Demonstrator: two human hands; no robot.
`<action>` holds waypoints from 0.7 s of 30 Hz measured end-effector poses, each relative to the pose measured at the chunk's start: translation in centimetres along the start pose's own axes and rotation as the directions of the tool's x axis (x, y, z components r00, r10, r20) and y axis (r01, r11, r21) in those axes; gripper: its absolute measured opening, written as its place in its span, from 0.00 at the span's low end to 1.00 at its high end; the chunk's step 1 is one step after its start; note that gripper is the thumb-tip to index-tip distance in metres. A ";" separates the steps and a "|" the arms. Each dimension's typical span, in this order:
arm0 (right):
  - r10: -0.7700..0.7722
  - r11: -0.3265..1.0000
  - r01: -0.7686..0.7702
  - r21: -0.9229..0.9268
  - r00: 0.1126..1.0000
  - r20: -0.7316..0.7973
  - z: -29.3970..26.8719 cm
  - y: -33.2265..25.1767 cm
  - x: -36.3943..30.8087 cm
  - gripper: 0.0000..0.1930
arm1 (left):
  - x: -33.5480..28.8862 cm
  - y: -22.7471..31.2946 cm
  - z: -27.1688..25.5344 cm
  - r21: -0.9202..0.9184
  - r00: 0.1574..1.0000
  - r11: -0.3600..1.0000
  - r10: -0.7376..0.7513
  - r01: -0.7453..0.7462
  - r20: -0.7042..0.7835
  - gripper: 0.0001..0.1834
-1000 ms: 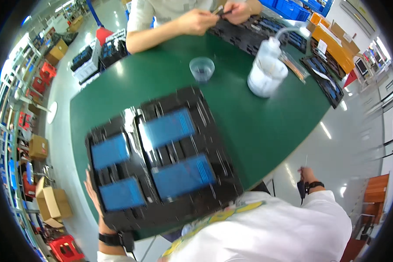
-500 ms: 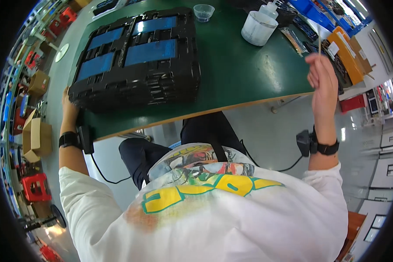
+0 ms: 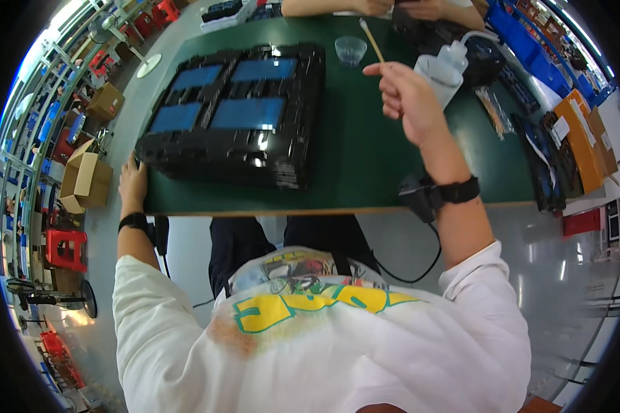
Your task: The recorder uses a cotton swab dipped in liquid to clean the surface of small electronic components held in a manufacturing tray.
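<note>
My right hand [image 3: 415,100] is raised over the green table, closed on the thin wooden stick of a cotton swab [image 3: 373,43]. The swab's white tip points up and away, close to a small clear plastic cup [image 3: 350,51]. Just beyond my right hand stand a white tub [image 3: 439,77] and a translucent squeeze bottle [image 3: 453,55]. To the left lies a stack of black plastic trays [image 3: 213,148] with blue rectangular panels [image 3: 248,113] on top. My left hand [image 3: 132,182] rests by the stack's near left corner, its fingers extended; whether it touches the trays is unclear.
Across the table [image 3: 365,158], a co-worker's forearms [image 3: 317,7] and hands reach in beside dark objects. A bag of sticks [image 3: 494,112], black parts [image 3: 541,162] and an orange box [image 3: 577,141] lie at the right. A cable hangs from my right wrist device [image 3: 424,196].
My right hand has moved left and away from me with the swab, from the table's right side toward the clear cup. The view has shifted, bringing the co-worker's arms into sight.
</note>
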State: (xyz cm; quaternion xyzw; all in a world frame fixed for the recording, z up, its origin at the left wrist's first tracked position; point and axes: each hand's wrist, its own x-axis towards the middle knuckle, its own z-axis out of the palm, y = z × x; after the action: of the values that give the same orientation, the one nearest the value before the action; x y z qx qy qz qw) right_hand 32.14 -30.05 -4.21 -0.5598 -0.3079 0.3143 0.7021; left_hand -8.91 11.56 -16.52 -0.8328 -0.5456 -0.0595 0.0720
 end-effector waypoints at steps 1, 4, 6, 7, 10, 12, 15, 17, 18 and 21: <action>0.006 1.000 -0.005 0.011 1.000 -0.021 -0.1 0.1 0.5 0.13 | -0.9 1.5 -0.8 -0.001 1.000 1.000 -0.003 0.003 0.006 0.33; -0.104 0.992 0.104 -0.069 0.994 -0.011 1.8 0.1 2.5 0.14 | -1.8 -1.4 -0.2 0.029 1.000 1.000 -0.001 0.002 -0.030 0.32; -0.261 0.945 0.235 -0.228 0.961 -0.089 1.6 0.0 3.9 0.14 | -2.5 -0.1 -0.1 -0.035 0.999 0.999 -0.009 0.008 -0.042 0.32; -0.403 0.866 0.332 -0.374 0.906 -0.129 1.6 -0.4 4.6 0.16 | -2.7 -0.1 -0.2 -0.071 0.997 0.997 -0.015 0.010 -0.076 0.33; -0.473 0.800 0.308 -0.515 0.852 -0.224 0.4 -0.5 6.0 0.12 | -3.4 2.3 -1.8 -0.142 0.997 0.990 -0.034 0.024 -0.064 0.33; -0.460 0.808 0.275 -0.520 0.847 -0.266 -0.1 0.2 7.1 0.10 | -2.8 1.9 -3.0 -0.170 0.999 0.985 -0.049 0.044 -0.021 0.34; -0.391 0.855 0.266 -0.445 0.894 -0.217 0.9 0.6 7.6 0.12 | 0.3 0.0 -5.5 -0.348 0.984 0.937 0.070 -0.009 0.164 0.34; -0.401 0.860 0.276 -0.429 0.885 -0.236 0.9 0.7 8.2 0.12 | 2.1 3.0 -9.7 -0.542 0.931 0.840 0.189 0.010 0.311 0.30; -0.381 0.876 0.260 -0.406 0.889 -0.253 0.7 0.9 8.5 0.11 | 3.0 3.9 -10.0 -0.658 0.944 0.739 0.302 -0.145 0.131 0.28; -0.364 0.901 0.245 -0.357 0.876 -0.316 0.4 1.2 9.1 0.12 | 5.0 10.5 -12.3 -0.851 0.893 0.501 0.440 -0.160 0.091 0.28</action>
State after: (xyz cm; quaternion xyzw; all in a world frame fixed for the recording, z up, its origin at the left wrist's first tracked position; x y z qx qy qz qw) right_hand 37.28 -22.41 -4.62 -0.6551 -0.2980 0.0337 0.6934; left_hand 2.49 9.60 -4.14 -0.8490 -0.3020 -0.1685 -0.3995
